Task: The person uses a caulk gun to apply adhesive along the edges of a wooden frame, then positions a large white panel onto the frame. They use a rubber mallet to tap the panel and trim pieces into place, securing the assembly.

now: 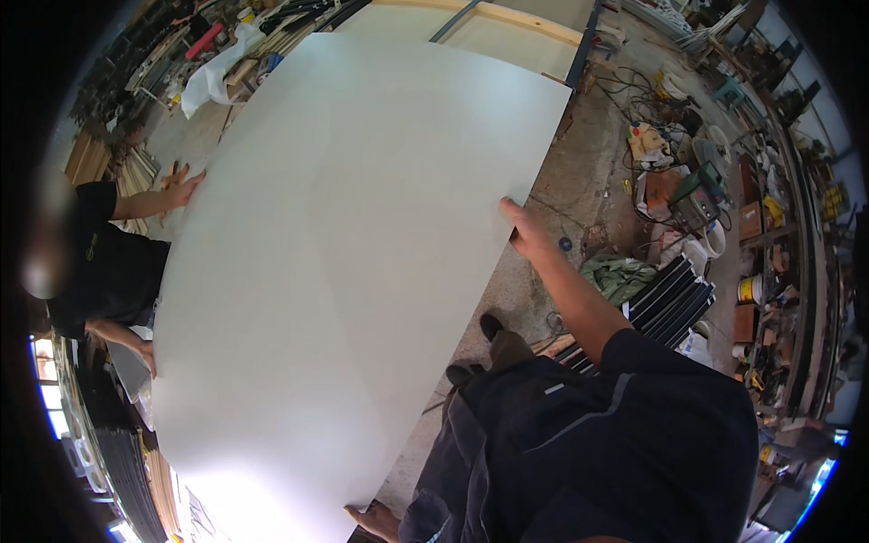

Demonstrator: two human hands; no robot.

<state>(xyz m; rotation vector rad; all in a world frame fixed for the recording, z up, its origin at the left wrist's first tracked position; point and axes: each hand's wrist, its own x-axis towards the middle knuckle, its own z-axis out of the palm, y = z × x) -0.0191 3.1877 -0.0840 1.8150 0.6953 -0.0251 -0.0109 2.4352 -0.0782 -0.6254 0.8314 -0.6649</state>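
Note:
A large, smooth white panel (344, 253) fills the middle of the head view. My right hand (525, 226) grips its near long edge, thumb on top and the fingers mostly hidden beneath. Farther down that same edge, my left hand (377, 521) also holds the panel, its thumb over the top face. Across from me a co-worker in a dark T-shirt has one hand (184, 191) on the opposite edge and the other hand (146, 355) lower along it. Beyond the panel's upper end shows a frame with a wooden bar (529, 23) and dark metal edges.
Cables, tools and a green machine (697, 195) crowd the floor at right. Dark metal profiles (674, 303) lie stacked beside a green cloth (618, 279) close to my right arm. Loaded shelves line the right side. White plastic sheeting (213, 77) and long strips lie at upper left.

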